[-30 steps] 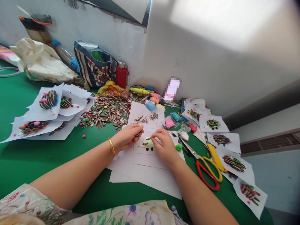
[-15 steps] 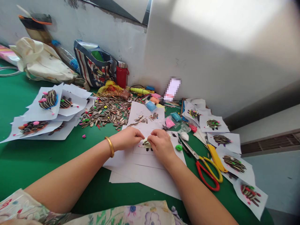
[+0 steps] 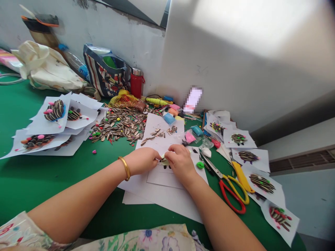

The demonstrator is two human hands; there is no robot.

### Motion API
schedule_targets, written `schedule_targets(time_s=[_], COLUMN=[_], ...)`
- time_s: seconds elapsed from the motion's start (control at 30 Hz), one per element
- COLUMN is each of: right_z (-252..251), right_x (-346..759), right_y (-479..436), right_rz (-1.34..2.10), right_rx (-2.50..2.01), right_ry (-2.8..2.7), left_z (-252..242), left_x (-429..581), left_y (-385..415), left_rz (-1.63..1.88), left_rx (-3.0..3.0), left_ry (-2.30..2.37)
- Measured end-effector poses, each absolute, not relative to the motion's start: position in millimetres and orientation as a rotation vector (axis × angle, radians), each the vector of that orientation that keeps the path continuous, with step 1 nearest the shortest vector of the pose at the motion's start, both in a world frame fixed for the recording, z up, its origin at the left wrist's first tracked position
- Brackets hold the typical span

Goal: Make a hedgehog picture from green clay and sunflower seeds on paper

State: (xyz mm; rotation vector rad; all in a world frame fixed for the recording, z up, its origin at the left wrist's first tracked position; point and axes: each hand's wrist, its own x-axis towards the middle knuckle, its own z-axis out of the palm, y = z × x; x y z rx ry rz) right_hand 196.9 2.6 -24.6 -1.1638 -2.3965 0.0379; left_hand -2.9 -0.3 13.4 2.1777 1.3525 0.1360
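Note:
A small pale clay hedgehog [image 3: 165,162] with dark seeds stuck on it lies on white paper [image 3: 159,177] in front of me. My left hand [image 3: 146,161], wearing a gold bangle [image 3: 124,168], has its fingers closed at the hedgehog's left end, by the snout. Over its right side my right hand [image 3: 180,162] is bent, thumb and fingers drawn together and covering part of it. What either hand pinches is too small or hidden. Just beyond, loose sunflower seeds [image 3: 159,133] lie on another white sheet.
A large pile of sunflower seeds [image 3: 123,123] spreads at the back left. Red-and-yellow scissors [image 3: 230,191] and a yellow cutter [image 3: 242,176] lie right of my arm. Green clay [image 3: 200,165] sits near my right hand. Seed-hedgehog cards [image 3: 54,111] lie at both sides; a red bottle [image 3: 136,85] stands behind.
My left hand has lowered and turned slightly, its fingertips now down at the hedgehog's snout. My right hand has barely moved.

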Motion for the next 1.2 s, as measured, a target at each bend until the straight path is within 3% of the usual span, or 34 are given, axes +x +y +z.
schedule_targets(time_s=[0.73,0.97,1.2], right_z=[-20,-9,-5], right_x=[198,208,198], right_y=[2,-2,-17], right_rz=[0.048,0.124,0.148], right_rx=[-1.162,-1.093,-0.966], right_ry=[-2.417,-2.164,-2.104], left_z=[13,21,14], left_x=[1,0,12], left_y=[-5,4,-2], left_rz=[0.137,0.672,0.689], left_rx=[2.230,1.394,0.774], left_ry=[1.411,1.253,1.009])
